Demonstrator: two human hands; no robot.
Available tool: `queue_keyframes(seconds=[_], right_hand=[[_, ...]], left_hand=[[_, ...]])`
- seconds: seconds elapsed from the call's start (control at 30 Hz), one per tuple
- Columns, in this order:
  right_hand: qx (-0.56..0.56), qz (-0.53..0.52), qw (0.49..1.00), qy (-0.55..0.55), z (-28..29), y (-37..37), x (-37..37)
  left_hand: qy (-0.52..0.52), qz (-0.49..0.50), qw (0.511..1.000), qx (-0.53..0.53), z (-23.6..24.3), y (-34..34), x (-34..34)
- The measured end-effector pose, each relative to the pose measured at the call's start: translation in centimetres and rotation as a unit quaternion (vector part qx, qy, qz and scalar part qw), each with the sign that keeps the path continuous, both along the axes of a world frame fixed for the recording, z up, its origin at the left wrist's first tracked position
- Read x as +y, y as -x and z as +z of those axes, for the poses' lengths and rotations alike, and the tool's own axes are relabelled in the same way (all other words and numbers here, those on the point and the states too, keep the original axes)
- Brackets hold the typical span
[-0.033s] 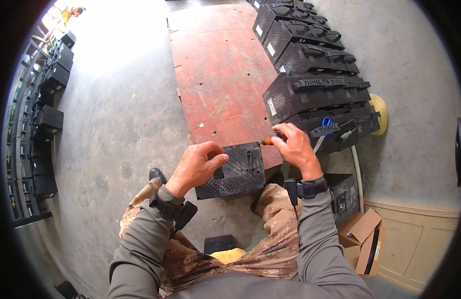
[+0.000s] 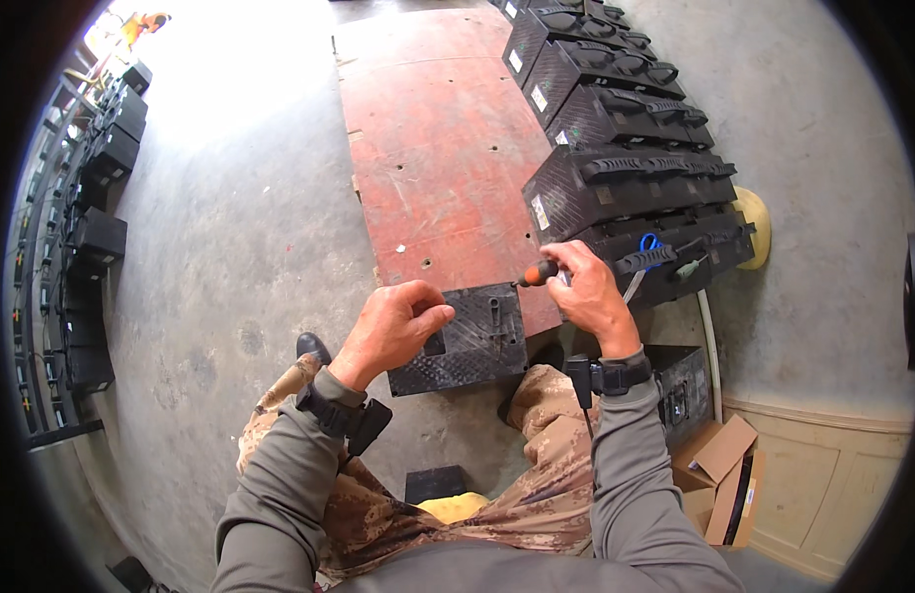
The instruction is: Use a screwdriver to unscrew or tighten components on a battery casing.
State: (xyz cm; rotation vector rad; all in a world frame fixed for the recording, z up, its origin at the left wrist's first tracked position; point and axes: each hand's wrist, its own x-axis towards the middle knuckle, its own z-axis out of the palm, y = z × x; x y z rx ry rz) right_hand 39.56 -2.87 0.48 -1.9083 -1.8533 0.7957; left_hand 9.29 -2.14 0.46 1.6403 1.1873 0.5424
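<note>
A black textured case (image 2: 467, 368) sits before me at the near end of a red board. My right hand (image 2: 593, 298) grips a screwdriver (image 2: 537, 274) with an orange and black handle. The tool's tip points left to the far right corner of the case; whether it touches a screw is too small to tell. Over the left side of the case is my left hand (image 2: 403, 326), fingers curled and thumb against the forefinger. What that pinch holds, if anything, is hidden. A dark opening shows beside the left fingers, and a narrow raised part (image 2: 495, 318) lies on the case top.
Several black cases with handles (image 2: 616, 183) line the right side of the red board (image 2: 438, 188). Blue-handled scissors (image 2: 649, 242) rest on the nearest one. A cardboard box (image 2: 719, 474) stands at lower right. Along the left runs a rack (image 2: 47, 296) of black boxes.
The fingers of my right hand have shifted on the screwdriver, and more of its handle shows. My left hand and the case have stayed in place.
</note>
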Motion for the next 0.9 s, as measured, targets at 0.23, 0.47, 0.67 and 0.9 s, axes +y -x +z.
queue_keyframes(seconds=[0.23,0.47,0.67,0.9], right_hand=[[-0.056,-0.004,0.998,-0.041,-0.1,0.5,-0.7],[-0.037,-0.001,0.996,0.085,0.1,0.3,0.1],[-0.01,0.038,0.991,-0.127,0.6,0.7,-0.7],[-0.025,-0.036,0.996,0.081,0.7,0.6,0.1]], left_hand=[[-0.012,-0.004,1.0,0.013,0.0,0.1,0.0],[-0.008,-0.004,1.0,0.01,0.0,0.2,0.0],[-0.003,-0.003,1.0,0.005,0.0,0.3,0.0],[-0.014,-0.011,1.0,0.009,0.0,0.2,0.0]])
